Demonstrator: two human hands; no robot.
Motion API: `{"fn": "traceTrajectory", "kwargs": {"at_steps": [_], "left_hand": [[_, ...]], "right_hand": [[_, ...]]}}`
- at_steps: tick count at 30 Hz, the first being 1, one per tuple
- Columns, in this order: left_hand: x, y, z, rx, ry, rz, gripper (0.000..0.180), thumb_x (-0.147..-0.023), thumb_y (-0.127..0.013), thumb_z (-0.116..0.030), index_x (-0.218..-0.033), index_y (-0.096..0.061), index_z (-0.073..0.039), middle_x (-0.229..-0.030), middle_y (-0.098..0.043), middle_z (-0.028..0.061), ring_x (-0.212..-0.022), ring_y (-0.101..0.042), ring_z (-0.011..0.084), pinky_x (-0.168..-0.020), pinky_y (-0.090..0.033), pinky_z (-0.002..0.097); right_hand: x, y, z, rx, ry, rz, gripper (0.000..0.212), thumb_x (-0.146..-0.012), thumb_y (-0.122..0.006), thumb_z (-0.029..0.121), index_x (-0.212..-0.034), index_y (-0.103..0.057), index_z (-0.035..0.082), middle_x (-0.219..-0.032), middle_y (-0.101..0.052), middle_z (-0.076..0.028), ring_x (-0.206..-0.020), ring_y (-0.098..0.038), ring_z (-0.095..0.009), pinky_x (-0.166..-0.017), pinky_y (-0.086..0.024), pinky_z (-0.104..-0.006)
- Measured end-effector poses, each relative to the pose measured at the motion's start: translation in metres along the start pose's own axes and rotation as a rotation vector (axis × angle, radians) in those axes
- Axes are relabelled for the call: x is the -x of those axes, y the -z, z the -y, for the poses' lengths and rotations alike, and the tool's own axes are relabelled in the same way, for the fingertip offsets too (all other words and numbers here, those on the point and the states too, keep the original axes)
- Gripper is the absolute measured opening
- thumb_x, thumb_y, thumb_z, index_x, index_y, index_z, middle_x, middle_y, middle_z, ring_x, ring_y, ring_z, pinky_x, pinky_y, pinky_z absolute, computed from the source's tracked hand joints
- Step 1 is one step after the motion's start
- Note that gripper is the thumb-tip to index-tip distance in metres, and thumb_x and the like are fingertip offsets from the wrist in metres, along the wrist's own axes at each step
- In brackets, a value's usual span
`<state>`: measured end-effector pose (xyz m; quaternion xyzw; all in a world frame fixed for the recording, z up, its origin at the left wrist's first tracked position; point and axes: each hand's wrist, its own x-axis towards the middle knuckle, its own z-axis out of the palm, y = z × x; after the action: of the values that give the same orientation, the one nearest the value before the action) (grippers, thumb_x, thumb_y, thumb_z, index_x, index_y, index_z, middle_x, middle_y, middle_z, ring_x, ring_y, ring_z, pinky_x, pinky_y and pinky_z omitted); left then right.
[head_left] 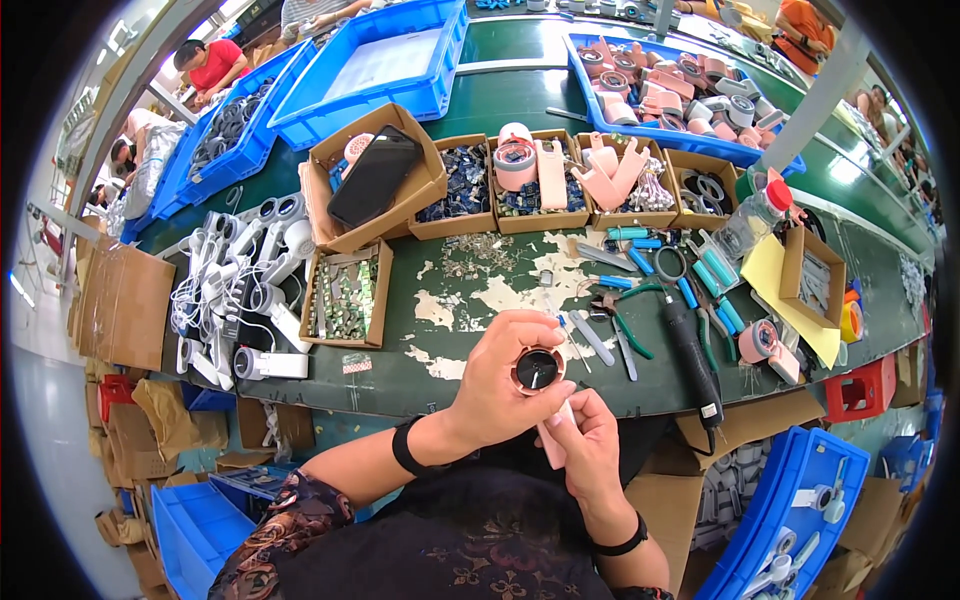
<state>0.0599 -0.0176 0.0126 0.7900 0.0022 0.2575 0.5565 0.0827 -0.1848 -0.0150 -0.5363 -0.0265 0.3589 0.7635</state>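
Close to the bench's front edge, I hold a pink handheld fan housing (552, 447) in both hands. Its round head, dark inside with a light-coloured rim, faces up. My left hand (490, 385) curls around that head, fingers over the far side and thumb at the near side. Lower down, my right hand (590, 440) grips the pink handle between thumb and fingers. Just beyond my hands lie a thin screwdriver (577, 345) and a grey tweezer-like tool (592, 338). A black electric screwdriver (692, 355) with a cord rests to the right.
Cardboard boxes of small parts (455, 185) line the bench's back, one carrying a black phone (375, 175). White fans with wires (250, 280) pile up at left. Pliers (632, 330) and blue batteries (715, 265) lie right. Blue crates (370, 70) stand behind; co-workers sit beyond.
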Motion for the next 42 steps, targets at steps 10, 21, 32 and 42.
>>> {"fn": "traceTrajectory", "kwargs": {"at_steps": [10,21,32,42], "left_hand": [[-0.005,0.001,-0.004,-0.167,-0.170,-0.038,0.050,-0.072,-0.086,-0.007,-0.115,-0.060,-0.003,-0.116,-0.063,0.0171,-0.104,-0.066,0.0282,-0.087,-0.054,0.0350],[0.002,0.000,0.001,-0.134,-0.115,-0.036,0.057,-0.074,-0.086,-0.006,-0.122,-0.056,-0.002,-0.116,-0.063,0.0137,-0.094,-0.067,0.0184,-0.077,-0.056,0.0295],[0.002,0.005,-0.004,-0.166,-0.114,-0.041,0.067,-0.075,-0.086,-0.010,-0.131,-0.050,-0.002,-0.130,-0.056,0.0170,-0.109,-0.061,0.0205,-0.090,-0.052,0.0318],[0.011,0.007,0.008,0.585,0.468,0.026,0.047,-0.097,-0.064,-0.008,-0.139,-0.046,0.000,-0.128,-0.062,0.0152,-0.115,-0.062,0.0180,-0.099,-0.052,0.0338]], "right_hand": [[0.000,0.002,-0.002,0.022,0.030,0.001,0.015,-0.096,-0.069,0.010,-0.099,-0.057,0.002,-0.080,-0.069,-0.006,-0.064,-0.060,-0.006,-0.053,-0.042,-0.0196],[0.002,0.002,-0.004,0.024,0.016,0.012,0.016,-0.096,-0.069,0.011,-0.100,-0.057,0.002,-0.082,-0.070,-0.007,-0.065,-0.061,-0.006,-0.055,-0.043,-0.0199],[0.004,0.001,0.001,0.026,-0.011,0.000,0.016,-0.097,-0.068,0.011,-0.102,-0.058,-0.001,-0.083,-0.070,-0.007,-0.064,-0.060,-0.007,-0.056,-0.044,-0.0203],[0.005,-0.003,-0.001,0.019,-0.045,0.047,0.023,-0.094,-0.071,0.008,-0.108,-0.055,-0.001,-0.081,-0.066,-0.005,-0.058,-0.055,-0.006,-0.051,-0.040,-0.0211]]}}
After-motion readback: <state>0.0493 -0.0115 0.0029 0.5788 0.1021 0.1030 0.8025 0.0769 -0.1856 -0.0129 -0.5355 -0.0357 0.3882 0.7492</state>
